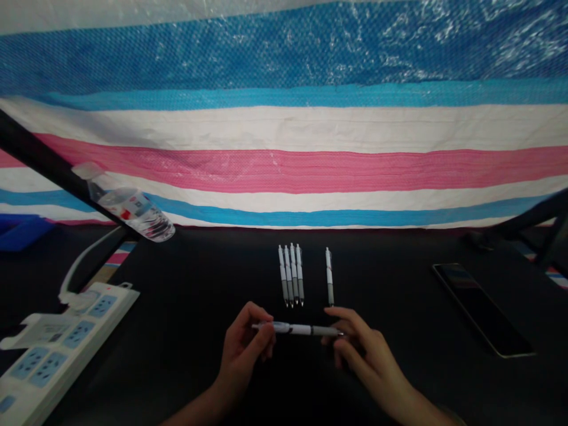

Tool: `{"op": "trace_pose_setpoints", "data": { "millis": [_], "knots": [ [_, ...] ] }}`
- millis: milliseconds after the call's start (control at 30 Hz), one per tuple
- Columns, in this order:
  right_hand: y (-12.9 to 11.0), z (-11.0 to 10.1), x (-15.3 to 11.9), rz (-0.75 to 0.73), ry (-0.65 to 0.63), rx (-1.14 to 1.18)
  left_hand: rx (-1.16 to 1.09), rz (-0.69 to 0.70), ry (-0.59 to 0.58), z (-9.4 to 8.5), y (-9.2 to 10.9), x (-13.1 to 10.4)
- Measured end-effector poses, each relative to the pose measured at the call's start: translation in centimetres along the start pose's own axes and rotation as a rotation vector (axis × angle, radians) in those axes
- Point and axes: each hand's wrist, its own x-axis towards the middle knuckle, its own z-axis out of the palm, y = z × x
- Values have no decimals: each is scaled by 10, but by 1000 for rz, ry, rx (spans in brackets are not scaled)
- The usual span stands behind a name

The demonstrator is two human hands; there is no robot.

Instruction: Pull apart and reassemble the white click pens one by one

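Observation:
A white and grey click pen (302, 329) lies level across the space between my hands. My left hand (248, 343) pinches its button and clip end between thumb and fingers. At the grey, pointed end is my right hand (361, 349), its thumb and index finger apart around the tip; a firm grip does not show there. Beyond the hands, several matching pens (291, 275) lie side by side, points toward me. One more white pen (329, 275) lies by itself to their right, its tip close to my right index finger.
On the black table (177, 307), a white power strip (106, 319) lies at left and a dark phone (483, 310) at right. A clear water bottle (133, 207) leans at the back left near a blue tray (22, 231). Striped plastic sheeting (284, 171) hangs behind.

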Motion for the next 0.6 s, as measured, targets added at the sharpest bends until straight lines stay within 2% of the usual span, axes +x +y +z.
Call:
{"op": "trace_pose_setpoints", "data": {
  "millis": [100,233,367,467,533,600],
  "knots": [
    [1,0,0,-2,20,-25,-4,-12,5,-1,-2,1],
    [2,-2,-1,-63,-52,-80,-10,-11,2,-1,-3,1],
    [1,-2,-1,-33,-9,-116,-14,0,6,1,-2,1],
    [0,-1,-1,-52,-25,-157,-6,13,-17,1,-2,2],
    [-1,0,-1,3,-55,-97,16,42,-27,2,-2,3],
    [1,2,0,144,-107,33,48,75,-22,2,-1,3]
  ]
}}
